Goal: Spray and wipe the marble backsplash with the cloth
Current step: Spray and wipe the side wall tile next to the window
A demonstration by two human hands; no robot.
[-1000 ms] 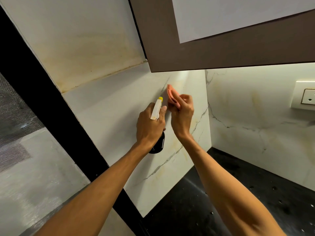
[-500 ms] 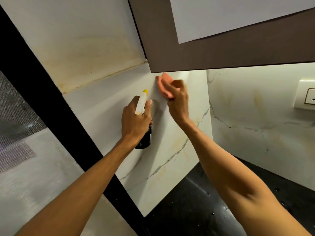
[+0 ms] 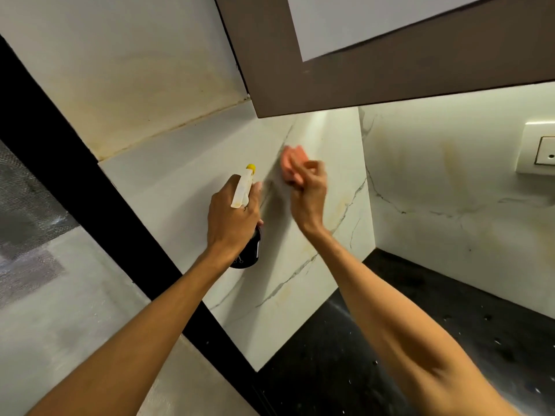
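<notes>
The white marble backsplash [image 3: 324, 235] with grey veins and yellowish stains fills the corner under the cabinet. My right hand [image 3: 307, 196] grips a bunched orange cloth [image 3: 292, 162] and presses it against the marble just below the cabinet. To its left, my left hand [image 3: 231, 219] grips a spray bottle [image 3: 241, 192] with a white head, yellow nozzle tip and dark body, the nozzle pointing up at the wall.
A brown wall cabinet [image 3: 390, 70] overhangs close above the hands. A black countertop [image 3: 405, 340] lies below right. A white wall socket [image 3: 539, 151] sits on the right marble wall. A black vertical frame [image 3: 90, 190] borders the left.
My right hand with the cloth has come down from the cabinet's underside and shifted slightly right on the marble. The left hand with the bottle stays nearly where it was.
</notes>
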